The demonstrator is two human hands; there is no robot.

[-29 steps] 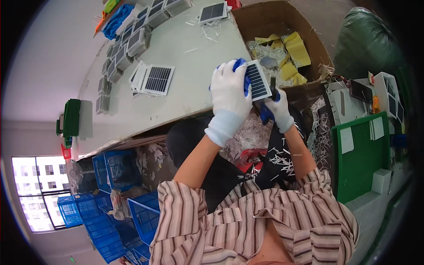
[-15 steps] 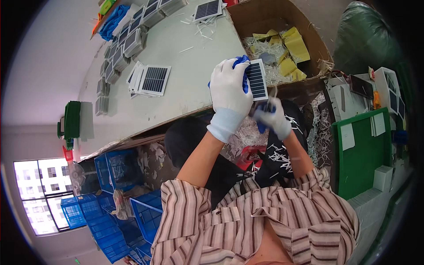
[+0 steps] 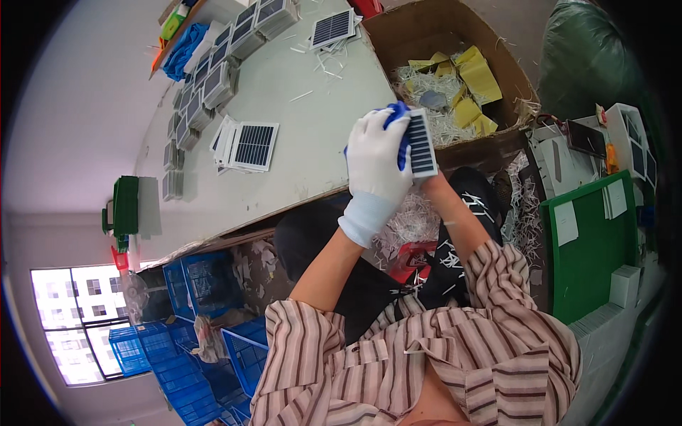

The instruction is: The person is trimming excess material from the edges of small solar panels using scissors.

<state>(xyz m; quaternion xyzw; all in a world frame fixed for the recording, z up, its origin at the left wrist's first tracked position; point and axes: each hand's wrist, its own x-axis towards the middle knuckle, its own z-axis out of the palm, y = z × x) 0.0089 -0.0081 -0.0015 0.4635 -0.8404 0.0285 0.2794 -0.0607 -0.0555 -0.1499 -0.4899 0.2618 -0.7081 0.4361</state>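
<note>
My left hand (image 3: 379, 148), in a white glove with blue-coated fingers, grips a small solar panel (image 3: 422, 145) by its left side. The panel is dark with pale lines and a white border, and it is held tilted past the table's edge. My right forearm (image 3: 460, 216) reaches up beneath the panel. The right hand itself is hidden behind the panel, so its fingers and anything in them do not show. Thin white strips lie on the dark cloth over my lap (image 3: 447, 259).
On the pale table (image 3: 305, 135) lie a small pile of panels (image 3: 253, 145), long rows of stacked panels (image 3: 213, 85) and another pile (image 3: 332, 30). A cardboard box (image 3: 398, 35) holds white strips and yellow pieces. A green tray (image 3: 586, 248) stands right; blue crates (image 3: 188, 380) are lower left.
The right hand has moved up and behind the panel, out of sight; it was visible and blurred below it before. The left hand still holds the panel, now tilted more. The whole view has shifted slightly.
</note>
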